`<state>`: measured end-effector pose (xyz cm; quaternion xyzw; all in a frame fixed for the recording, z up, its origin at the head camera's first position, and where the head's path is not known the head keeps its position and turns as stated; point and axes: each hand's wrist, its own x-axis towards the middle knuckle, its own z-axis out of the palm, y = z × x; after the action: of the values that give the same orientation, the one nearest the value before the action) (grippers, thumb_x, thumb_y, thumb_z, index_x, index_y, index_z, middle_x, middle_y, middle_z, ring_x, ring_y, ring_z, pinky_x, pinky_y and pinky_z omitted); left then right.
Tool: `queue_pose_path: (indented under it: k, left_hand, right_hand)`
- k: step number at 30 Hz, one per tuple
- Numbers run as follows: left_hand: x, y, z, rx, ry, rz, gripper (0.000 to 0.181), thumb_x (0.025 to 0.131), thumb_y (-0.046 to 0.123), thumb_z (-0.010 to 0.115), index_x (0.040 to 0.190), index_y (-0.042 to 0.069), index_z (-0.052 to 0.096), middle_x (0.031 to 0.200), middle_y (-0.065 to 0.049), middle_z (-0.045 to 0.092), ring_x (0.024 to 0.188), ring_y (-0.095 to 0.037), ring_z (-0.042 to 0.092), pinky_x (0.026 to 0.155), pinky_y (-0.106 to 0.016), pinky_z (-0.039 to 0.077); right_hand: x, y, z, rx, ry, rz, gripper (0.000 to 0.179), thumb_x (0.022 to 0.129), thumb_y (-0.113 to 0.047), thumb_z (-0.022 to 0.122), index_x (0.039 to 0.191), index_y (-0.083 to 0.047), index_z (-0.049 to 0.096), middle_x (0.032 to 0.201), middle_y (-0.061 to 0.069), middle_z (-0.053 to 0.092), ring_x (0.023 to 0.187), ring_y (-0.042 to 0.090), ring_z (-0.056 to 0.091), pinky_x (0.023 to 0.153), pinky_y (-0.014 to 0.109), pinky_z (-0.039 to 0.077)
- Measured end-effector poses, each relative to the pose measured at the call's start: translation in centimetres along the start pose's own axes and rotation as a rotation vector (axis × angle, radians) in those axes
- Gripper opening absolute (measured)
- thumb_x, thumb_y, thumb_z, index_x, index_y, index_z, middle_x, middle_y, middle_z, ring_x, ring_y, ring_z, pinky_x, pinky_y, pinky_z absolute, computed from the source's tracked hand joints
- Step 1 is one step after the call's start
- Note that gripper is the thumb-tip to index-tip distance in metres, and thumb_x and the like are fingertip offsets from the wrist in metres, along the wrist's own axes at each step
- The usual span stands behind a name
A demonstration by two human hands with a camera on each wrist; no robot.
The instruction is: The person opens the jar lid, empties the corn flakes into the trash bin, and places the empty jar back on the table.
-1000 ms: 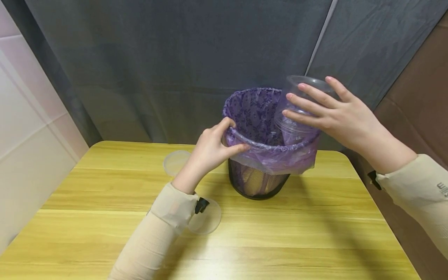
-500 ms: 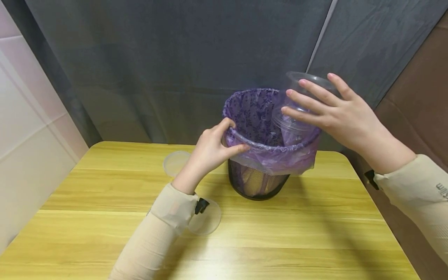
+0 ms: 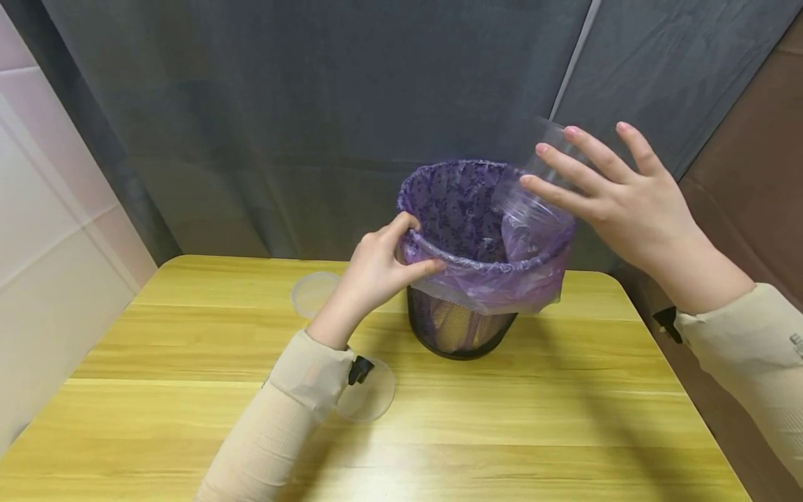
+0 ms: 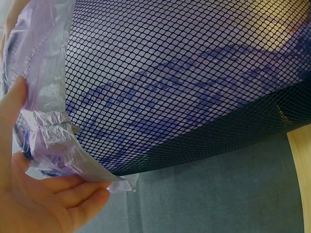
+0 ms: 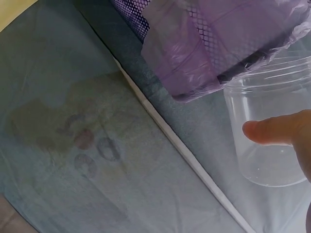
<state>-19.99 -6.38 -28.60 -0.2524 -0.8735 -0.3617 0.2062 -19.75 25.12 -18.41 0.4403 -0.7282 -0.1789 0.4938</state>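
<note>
Clear plastic cup (image 5: 265, 162): in the right hand (image 3: 636, 209), tipped over at the right side of the bin opening, mouth end down toward the inside, base up and outward. Cup blurred in head view. Right fingers nearly straight and spread, thumb on the opposite side, so it's grasping the cup.

Bin (image 3: 464, 335): black mesh, on the desk (image 3: 502, 432), with purple liner (image 3: 489, 289) folded over its rim. Left hand (image 3: 376, 265) grips the lined rim at the near left, fingers clasping the liner and rim.

Risks (judgement): cup looks smooth and the hold light, so it could slip and drop outside the bin, since it leans over the right edge. Its threaded mouth could catch on the liner and drag it. Left hand pulling unevenly could tip the bin or work the liner loose.

Counts: one cup visible (can't tell if another is nested), one bin, one liner, two hands, two beige sleeves (image 3: 270, 411), one desk, one grey curtain (image 3: 282, 104) behind. Two translucent discs (image 3: 310, 294) lie on the desk, apart, the nearer partly hidden by the left arm. Bin contents unclear.
</note>
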Motion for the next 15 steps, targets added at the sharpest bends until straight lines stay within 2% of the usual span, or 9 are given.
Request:
queue_pose_path:
  k: [5,11,15]
  left_hand:
    - [-0.02,-0.06,0.06,0.004,-0.005,-0.004,0.05,0.075,0.046,0.079,0.106,0.018,0.05,0.067,-0.004,0.045,0.058,-0.018,0.043,0.053,-0.034,0.037]
    - [0.0,-0.08,0.05,0.005,0.002,-0.001,0.05,0.075,0.046,0.079,0.105,0.018,0.05,0.067,-0.002,0.044,0.057,-0.018,0.043,0.053,-0.034,0.037]
    - [0.05,-0.12,0.03,0.008,0.001,-0.002,0.05,0.075,0.046,0.079,0.105,0.018,0.05,0.067,-0.002,0.044,0.058,-0.018,0.043,0.053,-0.034,0.037]
  right_hand:
    - [-0.29,0.05,0.13,0.018,0.036,0.059,0.072,0.082,0.012,0.049,0.139,-0.032,0.046,0.147,-0.003,0.04,0.137,0.021,0.031,0.108,0.051,0.022]
    - [-0.59,0.08,0.14,0.044,0.059,0.124,0.067,0.08,0.009,0.056,0.134,-0.031,0.052,0.144,-0.003,0.045,0.135,0.022,0.034,0.107,0.053,0.022]
    - [-0.81,0.18,0.15,0.053,0.065,0.155,0.072,0.071,0.008,0.064,0.132,-0.03,0.054,0.142,-0.001,0.047,0.135,0.022,0.034,0.107,0.052,0.022]
